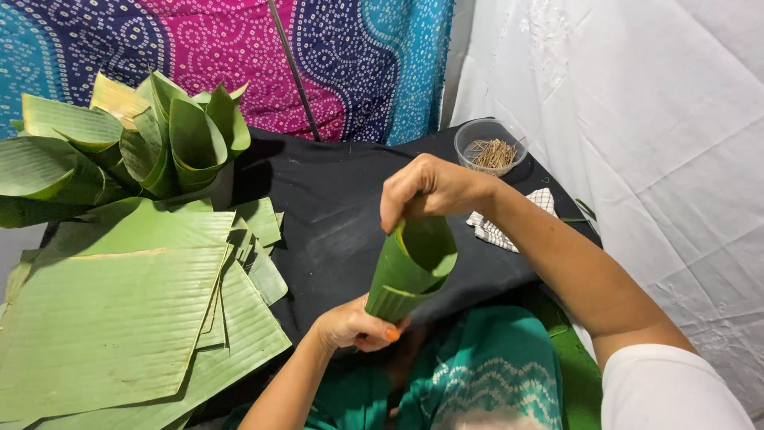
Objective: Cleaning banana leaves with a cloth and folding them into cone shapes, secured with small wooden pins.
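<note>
A green banana-leaf cone [410,271] stands tilted over the black cloth, its open mouth up. My left hand [354,326] grips its pointed lower end. My right hand [426,187] curls over the rim, fingers closed on the top edge of the leaf. A stack of flat cut banana leaves [119,318] lies at my left. Behind it stands a cluster of finished leaf cones [159,139].
A clear plastic bowl of small wooden picks [491,147] sits at the far right of the black-covered table [334,207]. A checked cloth [497,231] lies beside my right forearm. Patterned fabric hangs behind; white sheeting hangs on the right.
</note>
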